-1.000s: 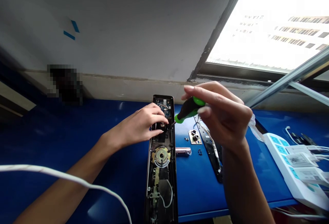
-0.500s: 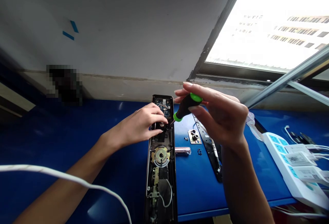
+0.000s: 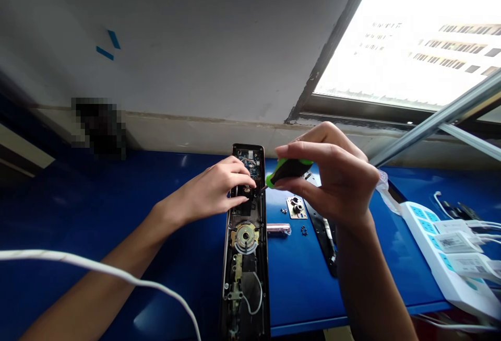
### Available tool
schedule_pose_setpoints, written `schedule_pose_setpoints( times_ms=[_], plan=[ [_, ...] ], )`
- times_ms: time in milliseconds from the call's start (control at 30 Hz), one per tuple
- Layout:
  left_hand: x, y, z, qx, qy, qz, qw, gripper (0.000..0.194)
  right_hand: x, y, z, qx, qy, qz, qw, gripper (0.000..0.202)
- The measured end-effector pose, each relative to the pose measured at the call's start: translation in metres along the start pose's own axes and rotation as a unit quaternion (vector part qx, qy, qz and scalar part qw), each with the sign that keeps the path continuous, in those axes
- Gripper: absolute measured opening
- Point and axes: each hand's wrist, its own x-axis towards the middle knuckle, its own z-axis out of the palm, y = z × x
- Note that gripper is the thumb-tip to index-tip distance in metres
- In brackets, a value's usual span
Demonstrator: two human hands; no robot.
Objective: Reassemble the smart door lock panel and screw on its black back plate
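Observation:
A long black door lock housing (image 3: pixel 246 268) lies open lengthwise before me, showing a circuit board (image 3: pixel 246 159), a round metal mechanism (image 3: pixel 246 236) and wiring. My left hand (image 3: pixel 229 181) grips its upper part, fingers and thumb curled over the inside near a small connector. What sits under the fingertips is partly hidden. In my right hand (image 3: pixel 332 174) is a screwdriver (image 3: pixel 287 169) with a black and green handle, pinched between thumb and fingers. It tilts down to the left, its shaft reaching the housing's right inner edge beside my left fingertips.
Right of the housing lie a pink cylinder (image 3: pixel 278 230), a small square plate part (image 3: pixel 296 208), small black screws (image 3: pixel 304 231) and a long black panel (image 3: pixel 323 234). A white power strip (image 3: pixel 434 247) with plugged chargers stands at right. A white cable (image 3: pixel 129 277) crosses the left foreground.
My right hand's fingers have curled further round the screwdriver handle, which has tipped lower and nearer level. My left hand and the housing stay in place.

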Motion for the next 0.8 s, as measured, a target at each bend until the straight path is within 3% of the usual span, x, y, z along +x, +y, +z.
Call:
schedule_pose_setpoints(
  times_ms=[200,433,600,800],
  plan=[
    [0.0,-0.002,0.001,0.003,0.002,0.003,1.0,0.019,0.002,-0.005,0.0,0.066,-0.057,0.024,0.996,0.052],
    [0.0,-0.001,0.0,-0.001,-0.001,-0.001,1.0,0.021,0.002,-0.001,-0.001,0.025,-0.015,-0.008,1.0,0.048],
    [0.0,0.0,0.0,0.002,-0.001,0.003,1.0,0.02,0.003,-0.004,-0.007,0.095,-0.099,0.014,0.99,0.058],
    [0.002,0.004,-0.002,0.004,-0.017,-0.018,1.0,0.023,0.002,-0.006,-0.01,0.048,-0.106,-0.003,0.993,0.042]
  ],
)
